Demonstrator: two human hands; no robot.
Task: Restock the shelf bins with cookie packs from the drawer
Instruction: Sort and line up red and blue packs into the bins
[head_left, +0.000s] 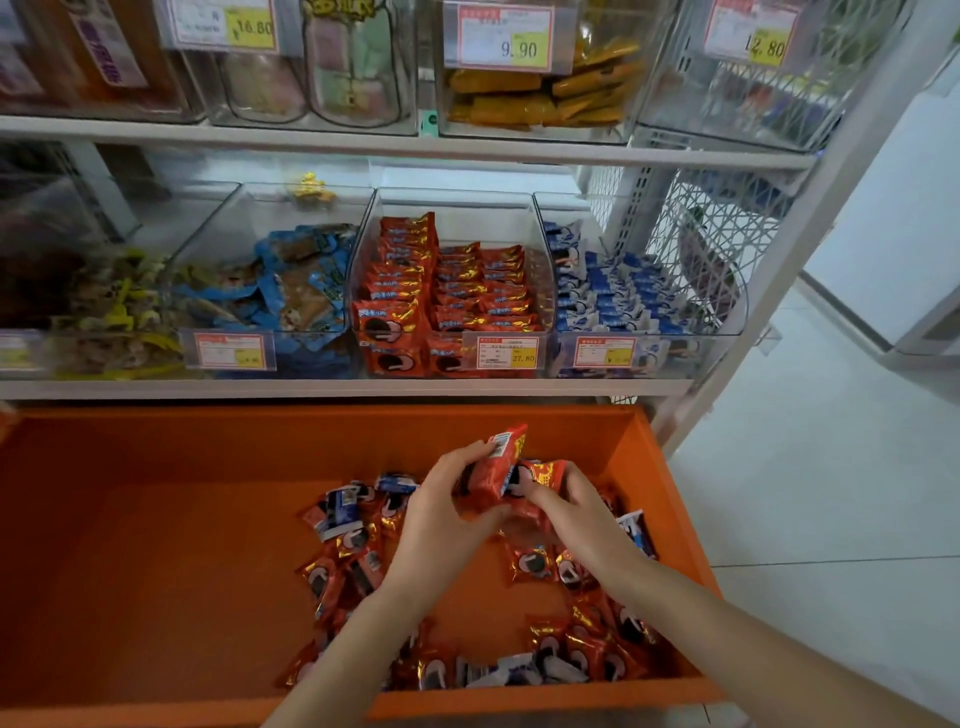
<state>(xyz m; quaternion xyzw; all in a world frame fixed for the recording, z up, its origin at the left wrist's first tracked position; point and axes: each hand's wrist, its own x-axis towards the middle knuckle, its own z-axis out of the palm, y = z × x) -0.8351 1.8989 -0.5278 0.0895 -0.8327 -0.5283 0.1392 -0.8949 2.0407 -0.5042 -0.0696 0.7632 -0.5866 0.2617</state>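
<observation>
An open orange drawer (156, 519) below the shelf holds several loose red and blue cookie packs (358, 551). Over its right half, my left hand (441, 514) grips a small stack of red cookie packs (493, 470), held upright. Beside it, my right hand (576, 512) pinches another red pack (545, 475) against that stack. On the shelf above, a clear bin of red cookie packs (452, 291) stands in the middle. A clear bin of blue cookie packs (613, 296) stands to its right.
Left of the red bin are bins with blue-wrapped snacks (291, 280) and yellow-wrapped snacks (119, 306). The upper shelf (363, 140) carries more clear bins with price tags. A white mesh side panel (727, 244) closes the shelf's right end, with pale floor (831, 467) beyond.
</observation>
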